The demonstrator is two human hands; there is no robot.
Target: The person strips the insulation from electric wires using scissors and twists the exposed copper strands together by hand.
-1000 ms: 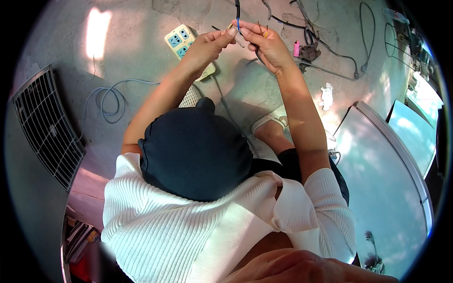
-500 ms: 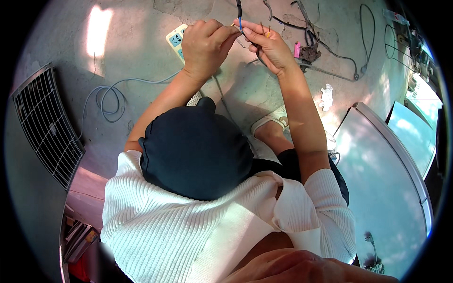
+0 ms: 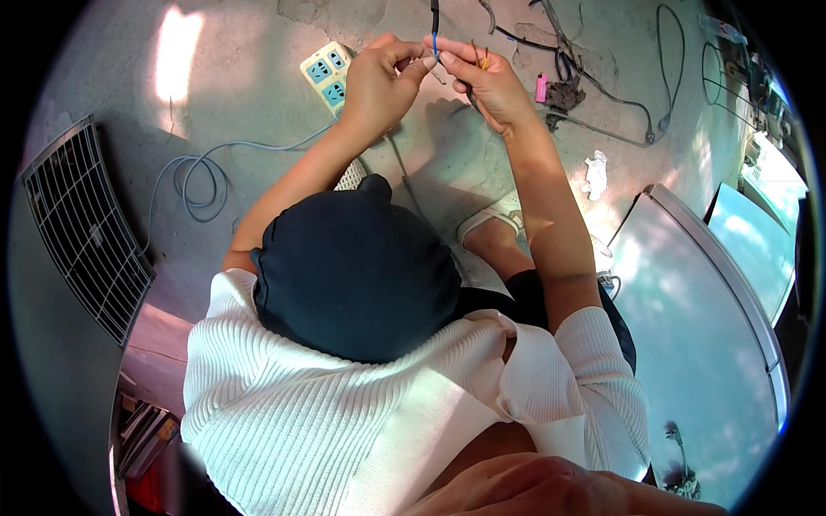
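At the top of the head view, both hands meet over a joint in a cable. A thin blue wire [image 3: 435, 41] comes out of a black cable [image 3: 434, 15] and runs down to my fingertips. My left hand [image 3: 383, 86] is closed, pinching the wire's lower end between thumb and forefinger. My right hand [image 3: 492, 86] is closed too, its thumb and forefinger at the same joint, with a dark cable passing under its fingers. A short yellow wire [image 3: 485, 63] sticks up beside the right fingers. The exact join is too small to make out.
A cream power strip [image 3: 319, 87] with blue sockets lies left of my hands, near a coiled grey cord [image 3: 200, 205]. A pink lighter [image 3: 541, 89], loose dark cables and crumpled white paper [image 3: 595, 175] lie right. A metal grille [image 3: 82, 232] and a pale panel [image 3: 688, 327] flank me.
My left hand has turned and its fingers have shifted into a looser pinch, uncovering more of the power strip. The right hand has stayed almost in place.
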